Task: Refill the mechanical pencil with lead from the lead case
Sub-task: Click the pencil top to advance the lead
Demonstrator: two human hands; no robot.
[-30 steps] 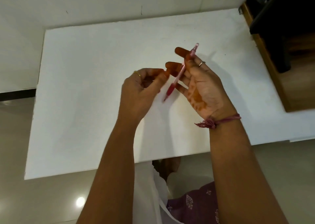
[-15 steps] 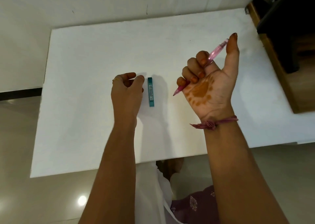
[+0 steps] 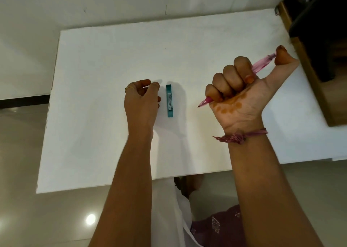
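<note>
A slim teal lead case [image 3: 169, 100] lies flat on the white table [image 3: 105, 62], its long side pointing away from me. Just left of it is my left hand [image 3: 142, 104], fingers loosely curled and apart, holding nothing and not touching the case. My right hand [image 3: 242, 94] is raised over the table's right part, fist closed around a pink translucent mechanical pencil [image 3: 261, 64]. The pencil's tip sticks out below the fist toward the case. My thumb rests on the pencil's top end.
A wooden piece of furniture [image 3: 309, 74] with a dark object on it stands against the table's right edge, close to my right hand. A pale wall runs behind the table, and shiny floor lies to the left and in front.
My left hand let go of the lead case, which now lies on the table. My right hand moved right with the pencil, closed into a fist, and the thumb came onto its top.
</note>
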